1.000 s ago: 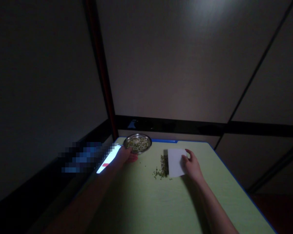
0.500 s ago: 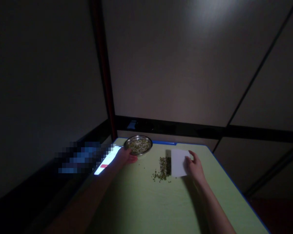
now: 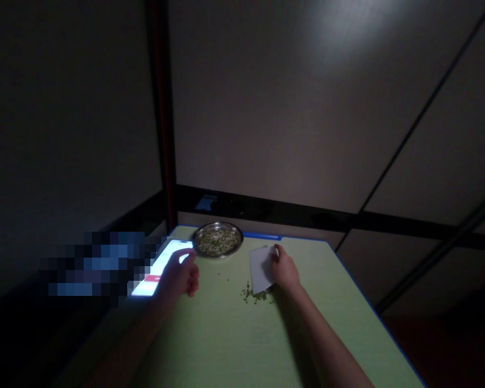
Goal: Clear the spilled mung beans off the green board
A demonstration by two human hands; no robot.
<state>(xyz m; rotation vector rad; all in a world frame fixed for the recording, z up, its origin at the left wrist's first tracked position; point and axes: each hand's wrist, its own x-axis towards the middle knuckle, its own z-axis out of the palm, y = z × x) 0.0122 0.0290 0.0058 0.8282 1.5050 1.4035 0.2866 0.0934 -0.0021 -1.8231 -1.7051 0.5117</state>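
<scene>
The place looks like a dim room in a home, though the darkness leaves that uncertain. Plain pale wall panels [image 3: 291, 108] with dark trim fill the view from 10 to 2 o'clock. At 6 o'clock stands a light green worktop [image 3: 234, 345] with a blue edge, a lit screen [image 3: 161, 267] glowing at 8 o'clock.

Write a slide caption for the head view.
Right hand holds a white card over green beans; left hand hovers beside a lit phone.
</scene>
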